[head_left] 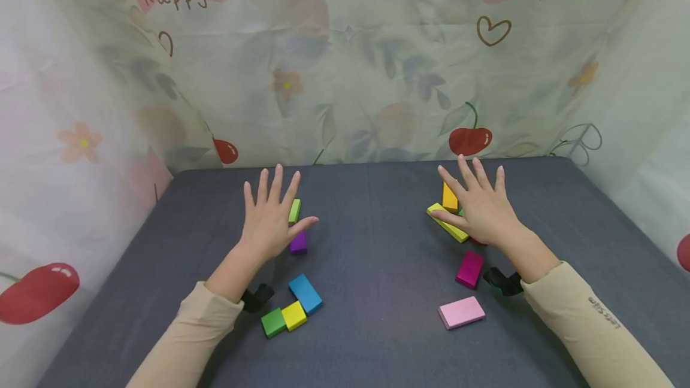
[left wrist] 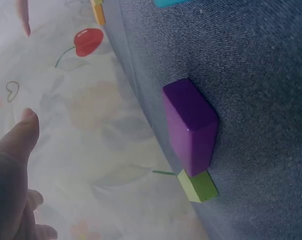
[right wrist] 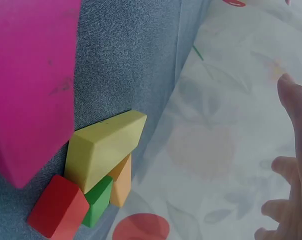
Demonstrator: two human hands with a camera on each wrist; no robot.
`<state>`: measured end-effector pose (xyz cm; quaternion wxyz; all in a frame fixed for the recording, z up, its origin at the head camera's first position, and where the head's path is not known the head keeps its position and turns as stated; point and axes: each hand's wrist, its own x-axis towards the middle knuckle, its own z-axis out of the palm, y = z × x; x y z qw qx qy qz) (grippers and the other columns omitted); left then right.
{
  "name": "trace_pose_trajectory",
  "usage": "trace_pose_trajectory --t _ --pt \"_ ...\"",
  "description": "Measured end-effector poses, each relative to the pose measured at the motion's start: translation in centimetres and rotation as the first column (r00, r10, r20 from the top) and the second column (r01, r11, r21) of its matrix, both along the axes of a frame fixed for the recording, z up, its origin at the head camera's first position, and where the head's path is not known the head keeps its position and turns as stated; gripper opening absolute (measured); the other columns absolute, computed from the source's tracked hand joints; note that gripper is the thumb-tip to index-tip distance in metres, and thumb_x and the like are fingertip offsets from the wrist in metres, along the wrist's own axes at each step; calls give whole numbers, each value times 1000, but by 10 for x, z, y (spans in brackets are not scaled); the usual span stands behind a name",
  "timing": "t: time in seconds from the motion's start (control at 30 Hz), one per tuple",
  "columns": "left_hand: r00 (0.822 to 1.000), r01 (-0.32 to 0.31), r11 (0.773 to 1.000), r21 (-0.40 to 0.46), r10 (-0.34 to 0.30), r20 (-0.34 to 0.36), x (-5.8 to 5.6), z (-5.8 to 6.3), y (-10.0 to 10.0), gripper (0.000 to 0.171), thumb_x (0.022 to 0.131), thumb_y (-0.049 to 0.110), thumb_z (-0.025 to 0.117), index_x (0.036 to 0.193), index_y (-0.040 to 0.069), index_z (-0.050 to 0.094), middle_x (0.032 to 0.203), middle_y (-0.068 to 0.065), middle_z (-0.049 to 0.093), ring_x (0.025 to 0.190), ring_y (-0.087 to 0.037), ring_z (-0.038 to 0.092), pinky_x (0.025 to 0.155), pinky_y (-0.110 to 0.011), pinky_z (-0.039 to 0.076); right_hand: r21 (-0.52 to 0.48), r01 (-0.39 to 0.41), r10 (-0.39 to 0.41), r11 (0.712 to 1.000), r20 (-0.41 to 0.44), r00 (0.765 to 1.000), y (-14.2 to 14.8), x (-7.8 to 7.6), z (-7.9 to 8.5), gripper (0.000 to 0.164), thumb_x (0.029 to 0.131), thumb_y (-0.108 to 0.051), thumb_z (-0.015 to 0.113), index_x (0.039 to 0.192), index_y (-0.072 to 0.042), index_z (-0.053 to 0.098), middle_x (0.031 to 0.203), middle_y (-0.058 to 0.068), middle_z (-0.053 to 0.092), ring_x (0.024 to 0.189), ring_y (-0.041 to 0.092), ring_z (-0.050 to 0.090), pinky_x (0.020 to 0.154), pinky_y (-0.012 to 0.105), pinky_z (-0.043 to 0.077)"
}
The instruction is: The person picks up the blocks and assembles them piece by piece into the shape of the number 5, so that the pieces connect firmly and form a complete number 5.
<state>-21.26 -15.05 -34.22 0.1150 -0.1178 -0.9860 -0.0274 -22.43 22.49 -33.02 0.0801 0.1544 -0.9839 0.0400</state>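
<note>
My left hand [head_left: 268, 220] is held over the left of the table with its fingers spread and nothing in it. Beside its thumb are a purple block [left wrist: 191, 125] and a light green block [left wrist: 198, 186], partly covered by the hand in the head view. My right hand [head_left: 485, 211] is spread the same way on the right, holding nothing. Under and around it lie a long yellow block [right wrist: 106, 147], an orange block [right wrist: 122, 181], a green block [right wrist: 97, 201] and a red block [right wrist: 58, 207]. A magenta block [head_left: 469, 270] sits below that hand.
Nearer on the left, a blue block [head_left: 305, 293], a small yellow block [head_left: 294, 315] and a green block [head_left: 274, 323] sit close together. A pink block [head_left: 462, 312] lies front right. Patterned cloth [head_left: 350, 64] hangs behind the dark table [head_left: 372, 256].
</note>
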Motion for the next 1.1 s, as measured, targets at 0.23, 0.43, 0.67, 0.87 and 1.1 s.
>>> trace_pose_trajectory --t 0.23,0.43,0.67,0.87,1.1 --pt "999 30 999 13 -30 23 5 6 -8 87 87 63 48 152 19 12 158 -16 6 145 -39 1 113 -64 3 -32 -2 1 999 -5 1000 5 3 6 81 84 -51 60 149 -18 23 155 21 15 142 45 11 108 70 5" --pt "990 91 993 82 -99 99 5 7 -19 80 88 55 52 149 12 23 156 -19 17 144 -41 10 113 -63 10 -96 -26 27 995 19 999 14 2 5 73 85 -37 65 145 -11 34 148 24 31 137 45 25 108 68 13" --pt "955 141 974 178 -182 235 0 -1 -30 70 89 49 56 142 7 38 149 -19 33 139 -40 26 112 -59 20 -111 -30 39 993 80 996 24 0 0 61 87 -33 64 136 -2 45 135 25 48 123 42 44 101 61 34" --pt "935 174 960 220 -231 269 -3 -11 -35 63 87 43 61 136 6 47 140 -20 46 132 -39 39 107 -60 29 -133 -24 44 991 147 988 29 -2 -7 57 87 -30 65 132 0 49 131 26 52 121 44 46 99 61 37" --pt "919 212 949 235 -275 282 -4 -19 -38 62 84 43 65 132 6 52 133 -16 54 127 -38 44 104 -60 32 -181 -50 88 982 212 973 34 -8 -17 54 86 -29 66 129 2 52 128 25 55 118 41 50 99 59 40"
